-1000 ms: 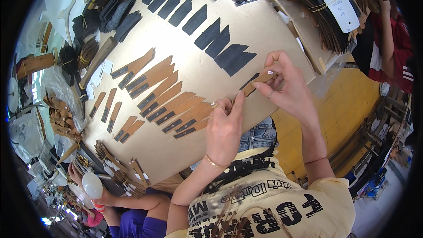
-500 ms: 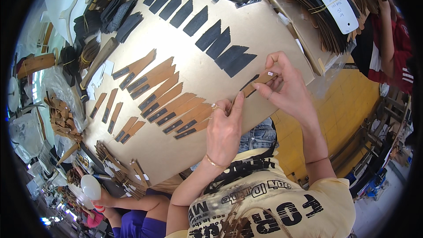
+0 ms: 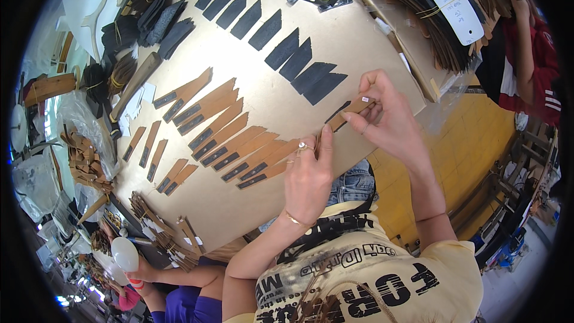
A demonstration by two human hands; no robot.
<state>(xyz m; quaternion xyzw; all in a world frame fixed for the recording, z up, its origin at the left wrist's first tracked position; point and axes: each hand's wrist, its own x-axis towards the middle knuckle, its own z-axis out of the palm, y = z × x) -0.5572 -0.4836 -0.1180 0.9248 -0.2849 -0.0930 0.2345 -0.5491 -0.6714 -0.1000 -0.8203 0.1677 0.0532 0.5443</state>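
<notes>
In front of my body, above the table's near edge, a brown leather strip [image 3: 360, 105] with a small white sticker and a dark band along it is held between my hands. My right hand [image 3: 391, 122] pinches its upper end between thumb and fingers. Lower down, my left hand [image 3: 308, 173] has its thumb and index finger closed at the other end, where a bit of brown shows; the fingers partly hide it. Left of my hands lie several brown leather strips [image 3: 224, 127] with black patches on one end. Beyond them is a row of black pointed pieces [image 3: 265, 29].
Brown and black leather bundles [image 3: 445, 21] with a white tag are stacked at the far right. Black bundles [image 3: 158, 21] and a wooden-handled hammer [image 3: 136, 87] lie at the left. Another person's arm [image 3: 185, 276] is at lower left, a red sleeve [image 3: 543, 66] at right.
My left hand has shifted slightly to the right, and its wrist has turned a little. My right hand and the leather strip have stayed nearly still.
</notes>
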